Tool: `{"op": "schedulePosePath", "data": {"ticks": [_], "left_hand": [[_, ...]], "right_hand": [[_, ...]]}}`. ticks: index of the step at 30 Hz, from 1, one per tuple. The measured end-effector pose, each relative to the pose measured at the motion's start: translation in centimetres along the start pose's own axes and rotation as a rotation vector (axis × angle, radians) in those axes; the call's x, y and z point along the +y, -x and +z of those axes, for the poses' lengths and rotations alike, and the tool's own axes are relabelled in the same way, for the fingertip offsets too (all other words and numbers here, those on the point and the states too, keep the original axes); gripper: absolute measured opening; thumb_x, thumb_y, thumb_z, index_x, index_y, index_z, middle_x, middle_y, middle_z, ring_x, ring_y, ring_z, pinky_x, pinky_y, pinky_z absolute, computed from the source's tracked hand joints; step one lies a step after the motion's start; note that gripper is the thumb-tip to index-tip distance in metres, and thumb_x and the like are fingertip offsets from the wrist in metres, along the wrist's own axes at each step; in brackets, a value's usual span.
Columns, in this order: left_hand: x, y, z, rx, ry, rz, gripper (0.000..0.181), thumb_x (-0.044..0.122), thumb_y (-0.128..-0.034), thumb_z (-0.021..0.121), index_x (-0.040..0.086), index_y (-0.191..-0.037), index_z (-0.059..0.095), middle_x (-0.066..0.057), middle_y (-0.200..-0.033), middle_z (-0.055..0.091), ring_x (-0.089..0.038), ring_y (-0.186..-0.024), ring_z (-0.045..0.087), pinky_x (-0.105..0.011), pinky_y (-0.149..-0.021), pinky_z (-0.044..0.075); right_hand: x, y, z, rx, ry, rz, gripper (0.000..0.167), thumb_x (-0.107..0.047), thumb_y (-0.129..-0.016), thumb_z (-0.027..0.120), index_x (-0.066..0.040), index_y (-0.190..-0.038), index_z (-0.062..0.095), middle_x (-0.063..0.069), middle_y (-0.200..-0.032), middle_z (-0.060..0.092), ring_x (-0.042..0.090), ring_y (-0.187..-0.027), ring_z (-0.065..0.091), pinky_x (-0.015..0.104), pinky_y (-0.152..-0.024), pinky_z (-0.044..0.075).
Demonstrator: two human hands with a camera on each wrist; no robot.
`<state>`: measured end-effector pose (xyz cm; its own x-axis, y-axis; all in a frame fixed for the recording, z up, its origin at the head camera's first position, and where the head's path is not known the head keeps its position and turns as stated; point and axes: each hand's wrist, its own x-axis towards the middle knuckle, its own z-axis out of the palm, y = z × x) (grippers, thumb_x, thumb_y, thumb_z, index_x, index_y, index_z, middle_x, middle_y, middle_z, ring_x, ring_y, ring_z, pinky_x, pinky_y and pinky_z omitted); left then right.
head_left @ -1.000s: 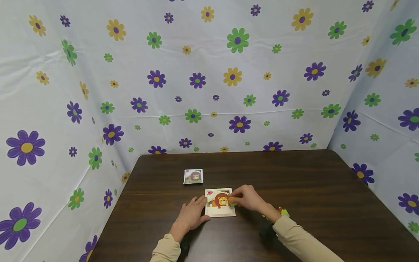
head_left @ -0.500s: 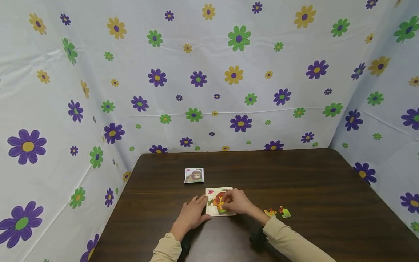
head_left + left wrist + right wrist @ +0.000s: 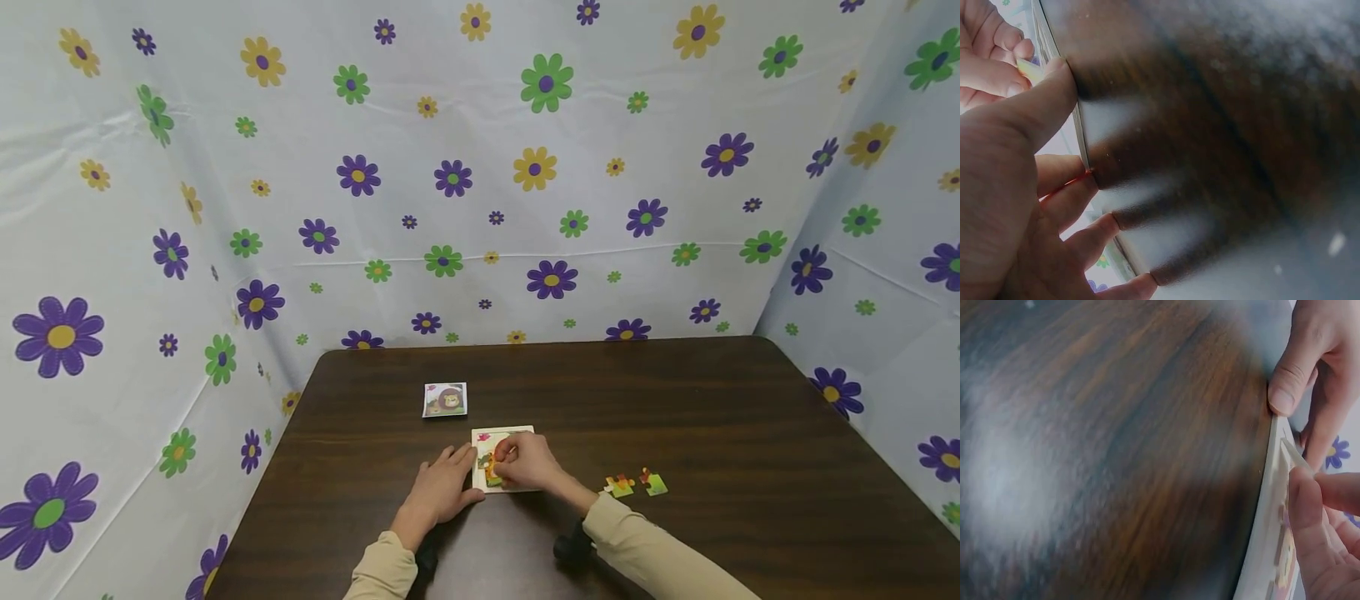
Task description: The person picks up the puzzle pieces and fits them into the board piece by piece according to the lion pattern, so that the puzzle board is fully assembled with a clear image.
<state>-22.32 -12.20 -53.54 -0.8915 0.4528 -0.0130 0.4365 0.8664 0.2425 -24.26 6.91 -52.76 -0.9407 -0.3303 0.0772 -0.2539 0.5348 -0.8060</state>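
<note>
A light wooden puzzle tray [image 3: 517, 491] with a lion picture lies on the table. My right hand [image 3: 528, 462] is over it and pinches a yellow and green puzzle piece [image 3: 492, 477] between thumb and fingers. In the right wrist view that piece [image 3: 1296, 455] is tilted, one edge at the tray's inner corner. My left hand [image 3: 438, 492] rests flat at the tray's left side, with thumb and fingertips against its edge. The left wrist view shows its fingers [image 3: 1091, 240] stretched out on the table. Part of the lion picture is hidden behind my right hand.
Two loose puzzle pieces lie on the table right of the tray: an orange and yellow one [image 3: 620, 486] and a green one [image 3: 654, 482]. A lion picture card [image 3: 445, 401] lies behind the tray. A flowered cloth [image 3: 495, 167] hangs behind the brown table [image 3: 712, 417].
My right hand has moved left across the tray with the puzzle piece, from its right edge to the lower left. The left hand has stayed at the tray's side.
</note>
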Motion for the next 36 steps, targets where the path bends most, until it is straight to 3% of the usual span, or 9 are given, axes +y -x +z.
{"op": "schedulePosePath", "data": {"ticks": [2,9,16,19,23,26,31,36], "left_hand": [[0.0,0.0,0.0,0.002,0.000,0.003,0.068,0.045,-0.0850,0.068,0.006,-0.138,0.050,-0.011,-0.141,0.050,-0.039,-0.127,0.045,-0.064,-0.089,0.041],[0.1,0.2,-0.3,0.006,0.006,0.007,0.067,0.044,-0.0853,0.068,0.006,-0.138,0.051,-0.011,-0.141,0.050,-0.039,-0.128,0.045,-0.064,-0.089,0.041],[0.2,0.1,-0.4,-0.002,-0.002,-0.001,0.067,0.044,-0.0856,0.068,0.006,-0.137,0.050,-0.011,-0.141,0.049,-0.039,-0.128,0.045,-0.063,-0.090,0.041],[0.2,0.1,-0.4,-0.002,0.001,0.001,0.067,0.043,-0.0856,0.068,0.005,-0.138,0.050,-0.012,-0.141,0.049,-0.039,-0.128,0.045,-0.063,-0.090,0.040],[0.1,0.2,-0.4,0.001,0.012,0.004,0.067,0.042,-0.0859,0.069,0.004,-0.138,0.050,-0.012,-0.142,0.049,-0.040,-0.128,0.045,-0.064,-0.090,0.040],[0.0,0.2,-0.5,0.000,0.013,0.001,0.067,0.042,-0.0864,0.068,0.005,-0.139,0.049,-0.012,-0.143,0.048,-0.039,-0.129,0.044,-0.064,-0.091,0.039],[0.1,0.2,-0.5,-0.002,0.008,0.006,0.067,0.043,-0.0867,0.067,0.005,-0.139,0.049,-0.012,-0.143,0.048,-0.039,-0.129,0.044,-0.064,-0.090,0.040],[0.2,0.2,-0.6,0.003,0.002,0.017,0.066,0.042,-0.0857,0.069,0.005,-0.137,0.051,-0.012,-0.141,0.049,-0.040,-0.127,0.046,-0.063,-0.088,0.041]], "right_hand": [[-0.1,-0.1,0.3,0.014,-0.006,0.016,0.013,-0.001,-0.074,0.073,-0.005,-0.067,0.063,-0.007,-0.049,0.058,0.000,-0.041,0.056,0.017,-0.042,0.041],[0.0,-0.4,1.1,0.077,0.132,-0.037,0.017,-0.003,-0.068,0.075,-0.008,-0.060,0.061,-0.010,-0.050,0.054,-0.001,-0.046,0.045,0.018,-0.045,0.037],[0.0,-0.6,1.2,0.064,0.137,-0.049,0.016,-0.001,-0.069,0.074,-0.006,-0.062,0.061,-0.007,-0.050,0.053,0.001,-0.045,0.044,0.019,-0.043,0.036],[0.1,-0.7,0.9,0.041,0.174,-0.139,0.012,-0.001,-0.071,0.074,-0.005,-0.067,0.063,-0.006,-0.055,0.055,0.000,-0.050,0.045,0.018,-0.046,0.038],[0.1,-0.9,0.2,-0.040,0.298,-0.365,0.007,-0.007,-0.075,0.076,-0.005,-0.079,0.071,-0.001,-0.066,0.062,0.004,-0.060,0.049,0.020,-0.058,0.042],[0.3,-1.0,0.1,-0.110,0.405,-0.488,0.012,-0.013,-0.077,0.078,-0.007,-0.086,0.075,0.001,-0.080,0.069,0.009,-0.072,0.058,0.025,-0.070,0.046],[0.7,-0.9,0.3,-0.176,0.526,-0.571,0.015,-0.017,-0.080,0.076,-0.010,-0.093,0.077,0.001,-0.100,0.072,0.015,-0.096,0.065,0.033,-0.091,0.047],[1.2,-0.9,0.5,-0.158,0.570,-0.643,0.011,-0.017,-0.080,0.076,-0.014,-0.090,0.077,0.000,-0.099,0.072,0.015,-0.094,0.064,0.032,-0.091,0.046]]}}
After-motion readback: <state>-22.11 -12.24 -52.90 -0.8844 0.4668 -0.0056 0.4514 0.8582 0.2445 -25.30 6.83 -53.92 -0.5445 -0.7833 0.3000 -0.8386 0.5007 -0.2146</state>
